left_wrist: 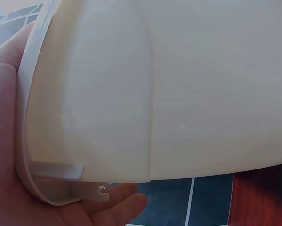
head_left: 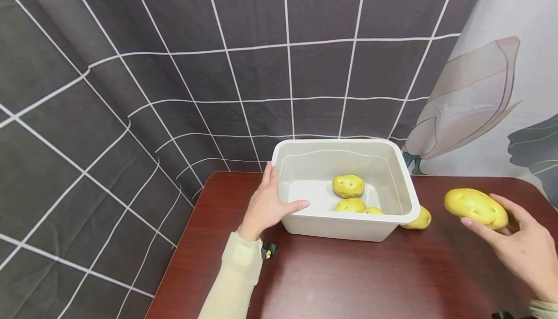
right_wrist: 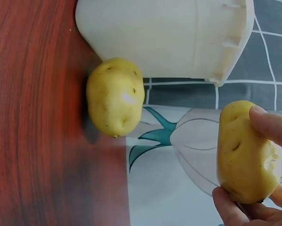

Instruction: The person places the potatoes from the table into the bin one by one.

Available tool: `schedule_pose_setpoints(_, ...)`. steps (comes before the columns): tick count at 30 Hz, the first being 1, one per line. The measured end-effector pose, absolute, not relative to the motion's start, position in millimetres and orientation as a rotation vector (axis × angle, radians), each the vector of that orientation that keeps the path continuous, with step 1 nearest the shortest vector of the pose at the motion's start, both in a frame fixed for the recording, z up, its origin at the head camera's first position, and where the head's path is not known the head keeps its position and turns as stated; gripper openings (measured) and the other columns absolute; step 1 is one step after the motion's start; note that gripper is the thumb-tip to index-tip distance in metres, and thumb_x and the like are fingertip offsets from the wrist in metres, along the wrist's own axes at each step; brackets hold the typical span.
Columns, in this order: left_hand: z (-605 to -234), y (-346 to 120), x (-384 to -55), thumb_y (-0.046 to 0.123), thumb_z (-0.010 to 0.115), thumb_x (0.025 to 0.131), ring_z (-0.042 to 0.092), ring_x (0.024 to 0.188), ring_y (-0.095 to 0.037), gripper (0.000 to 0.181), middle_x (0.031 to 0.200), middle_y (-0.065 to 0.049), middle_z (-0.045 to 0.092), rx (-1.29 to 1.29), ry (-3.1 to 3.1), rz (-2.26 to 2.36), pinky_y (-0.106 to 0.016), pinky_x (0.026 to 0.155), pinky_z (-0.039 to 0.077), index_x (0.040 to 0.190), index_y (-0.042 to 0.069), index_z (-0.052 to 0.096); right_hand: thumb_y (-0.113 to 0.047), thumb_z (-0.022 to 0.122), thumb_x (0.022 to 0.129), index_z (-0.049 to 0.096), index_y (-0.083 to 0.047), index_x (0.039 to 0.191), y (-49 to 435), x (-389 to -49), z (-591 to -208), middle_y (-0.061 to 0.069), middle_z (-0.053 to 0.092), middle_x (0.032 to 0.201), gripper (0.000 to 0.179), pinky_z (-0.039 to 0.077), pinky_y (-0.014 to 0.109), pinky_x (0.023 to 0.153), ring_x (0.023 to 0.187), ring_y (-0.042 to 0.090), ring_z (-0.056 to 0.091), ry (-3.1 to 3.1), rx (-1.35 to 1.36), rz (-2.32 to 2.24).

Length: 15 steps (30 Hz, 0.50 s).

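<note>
The right grip (head_left: 523, 244) pinches a potato (head_left: 475, 208); the left grip (head_left: 266, 206) clasps a bin (head_left: 335, 228). Even pressure should prevent slips.

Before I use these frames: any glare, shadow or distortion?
Head view: pale glare on the table, held potato reasonably sharp; left wrist view: dim and flat, the bin fills most of the frame, its lower edge bowed, perhaps by the lens; right wrist view: small highlight on the loose potato, dark shadow beside it.
</note>
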State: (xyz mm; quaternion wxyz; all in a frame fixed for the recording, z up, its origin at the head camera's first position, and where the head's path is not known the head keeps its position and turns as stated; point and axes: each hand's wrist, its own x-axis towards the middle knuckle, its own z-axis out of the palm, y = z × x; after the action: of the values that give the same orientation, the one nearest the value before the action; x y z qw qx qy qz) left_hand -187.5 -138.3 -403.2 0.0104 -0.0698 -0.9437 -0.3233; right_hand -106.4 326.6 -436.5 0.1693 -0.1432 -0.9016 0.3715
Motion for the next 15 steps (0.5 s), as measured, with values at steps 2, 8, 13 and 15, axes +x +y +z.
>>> schedule_pose_setpoints(2, -403.2, -138.4, -187.4, 0.076, 0.074, 0.070, 0.025, 0.150, -0.030, 0.130, 0.169, -0.001, -0.002, -0.216, -2.948, -1.008, -0.055, 0.112, 0.034, 0.161, 0.005, 0.014, -0.034, 0.087, 0.079, 0.041, -0.007, 0.153, 325.9, -106.5, -435.1, -0.008, 0.057, 0.104, 0.091, 0.039, 0.010, 0.053, 0.068, -0.022, 0.042, -2.558, -0.393, 1.055)
schedule_pose_setpoints(8, -402.9, -138.3, -187.0, 0.075, 0.074, 0.070, 0.024, 0.150, -0.029, 0.130, 0.169, -0.001, -0.001, -0.210, -2.948, -1.012, -0.054, 0.112, 0.034, 0.161, 0.005, 0.014, -0.034, 0.088, 0.078, 0.043, -0.009, 0.153, 324.9, -106.9, -432.3, -0.020, 0.053, 0.099, 0.091, 0.038, 0.008, 0.055, 0.071, -0.022, 0.043, -2.555, -0.362, 1.051)
schedule_pose_setpoints(13, -402.6, -138.5, -186.7, 0.075, 0.074, 0.069, 0.024, 0.150, -0.029, 0.130, 0.169, -0.001, -0.002, -0.210, -2.947, -1.016, -0.054, 0.112, 0.034, 0.161, 0.005, 0.014, -0.035, 0.088, 0.077, 0.044, -0.013, 0.153, 323.4, -107.1, -430.7, -0.025, 0.049, 0.100, 0.091, 0.038, 0.007, 0.056, 0.072, -0.022, 0.043, -2.557, -0.358, 1.043)
schedule_pose_setpoints(15, -402.4, -138.5, -186.7, 0.075, 0.074, 0.069, 0.024, 0.150, -0.029, 0.130, 0.169, 0.000, -0.002, -0.211, -2.947, -1.018, -0.054, 0.112, 0.034, 0.161, 0.005, 0.014, -0.036, 0.089, 0.077, 0.045, -0.014, 0.153, 322.9, -107.1, -429.6, -0.032, 0.043, 0.098, 0.090, 0.038, 0.007, 0.056, 0.073, -0.022, 0.044, -2.554, -0.354, 1.047)
